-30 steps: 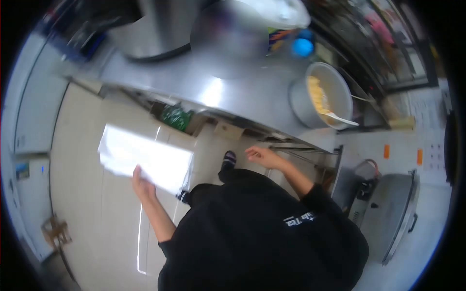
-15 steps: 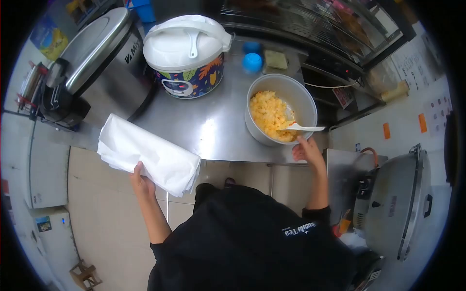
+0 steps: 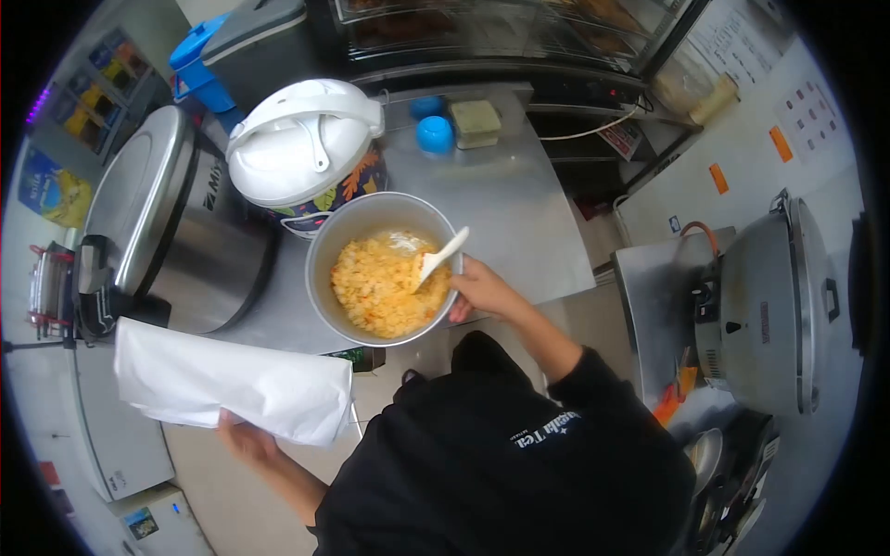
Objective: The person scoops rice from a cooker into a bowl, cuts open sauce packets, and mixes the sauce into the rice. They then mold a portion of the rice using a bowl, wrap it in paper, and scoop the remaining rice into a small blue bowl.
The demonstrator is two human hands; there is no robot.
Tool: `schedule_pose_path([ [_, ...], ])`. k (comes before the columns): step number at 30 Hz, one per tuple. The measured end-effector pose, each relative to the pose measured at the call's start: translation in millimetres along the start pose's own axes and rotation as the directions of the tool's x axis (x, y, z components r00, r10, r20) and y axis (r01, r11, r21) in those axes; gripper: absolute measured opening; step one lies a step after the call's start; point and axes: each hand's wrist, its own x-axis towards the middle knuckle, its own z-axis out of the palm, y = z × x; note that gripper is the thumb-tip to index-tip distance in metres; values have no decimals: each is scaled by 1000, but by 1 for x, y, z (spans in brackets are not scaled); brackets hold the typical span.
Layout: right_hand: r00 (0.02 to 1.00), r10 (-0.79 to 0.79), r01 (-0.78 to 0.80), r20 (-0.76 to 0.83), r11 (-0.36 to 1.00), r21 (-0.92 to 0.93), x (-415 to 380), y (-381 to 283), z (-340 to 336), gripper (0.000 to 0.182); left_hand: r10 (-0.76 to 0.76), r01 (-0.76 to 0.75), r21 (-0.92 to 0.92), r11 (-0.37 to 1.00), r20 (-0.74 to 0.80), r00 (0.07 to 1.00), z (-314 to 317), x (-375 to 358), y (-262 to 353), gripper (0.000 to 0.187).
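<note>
My left hand (image 3: 250, 439) grips the near edge of a folded stack of white paper (image 3: 232, 375), thumb on top, at the counter's front left. With my right hand (image 3: 482, 289) I hold the right rim of a round metal pot (image 3: 357, 229). Inside lies yellow-orange cooked rice (image 3: 378, 289), and a white rice paddle (image 3: 443, 256) rests in it, its handle leaning over the rim towards my right hand. The pot is tilted slightly towards me near the counter's front edge; whether its base touches the counter is hidden. My right fingers are partly hidden by the rim.
A patterned rice cooker (image 3: 301, 148) with a white lid stands behind the pot. Left of it is a large steel cooker (image 3: 209, 250). Further back on the steel counter (image 3: 519, 222) sit a blue cup (image 3: 434, 135) and a square container (image 3: 476, 123). A grey lidded appliance (image 3: 765, 315) is at right.
My right hand has taken hold of the pot's rim and brought it left along the counter, in front of the rice cooker. The paper stays in my left hand. The view has shifted.
</note>
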Motion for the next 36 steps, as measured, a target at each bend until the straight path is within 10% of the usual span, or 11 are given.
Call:
schedule_pose_path([
  [5,996,-66,29,-67,892,-451,-20,-26,-53,47,254,-261,-6,965,264,931,107,-29,18,57],
  [8,957,-261,243,-128,960,-141,30,-22,-135,42,274,-301,-18,954,466,841,206,-67,-14,33],
  [13,874,-339,422,-349,885,197,226,68,-267,27,-195,18,296,955,580,791,322,-105,-121,28],
  [16,411,-530,538,-742,798,-272,155,0,-301,25,-403,37,586,810,510,760,330,-96,-204,28],
  [20,950,-228,265,-213,951,162,59,-4,-247,32,-318,-57,600,798,499,806,322,-83,-290,27],
  [23,997,-78,79,-9,973,216,47,22,-201,49,-637,467,439,767,435,636,333,-78,-293,29],
  [28,986,80,-142,149,870,473,64,37,-167,61,-586,319,542,778,440,680,310,-65,-299,31],
  [36,998,-64,65,-8,986,155,79,59,-172,38,-451,26,760,650,357,818,252,-33,-306,28],
])
